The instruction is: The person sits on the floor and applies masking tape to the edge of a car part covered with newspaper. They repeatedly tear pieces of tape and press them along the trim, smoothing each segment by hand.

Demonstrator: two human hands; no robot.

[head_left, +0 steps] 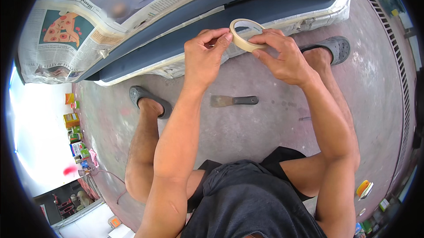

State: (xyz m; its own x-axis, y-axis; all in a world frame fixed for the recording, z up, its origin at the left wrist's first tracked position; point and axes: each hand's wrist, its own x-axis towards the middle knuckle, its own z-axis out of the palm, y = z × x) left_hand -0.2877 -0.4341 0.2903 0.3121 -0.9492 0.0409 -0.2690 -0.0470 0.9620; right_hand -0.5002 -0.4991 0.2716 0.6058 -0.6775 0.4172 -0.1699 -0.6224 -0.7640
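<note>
Between my two hands is a roll of cream masking tape [242,43], held up in front of a dark blue car bumper [282,11]. My right hand [282,57] grips the roll's right side, fingers through the ring and thumb on the outside. At the roll's left edge, my left hand [204,55] has thumb and index finger pinched together on the tape. Whether a loose end is between those fingertips cannot be seen. Newspaper [128,8] taped over the panel covers the area above the bumper, and more paper lines its lower edge.
A putty knife [234,101] with a black handle lies on the grey concrete floor between my feet. Cans [71,120] and bottles line the left side. A slotted drain grate [399,52] curves along the right, and a yellow-orange object [364,189] lies at lower right.
</note>
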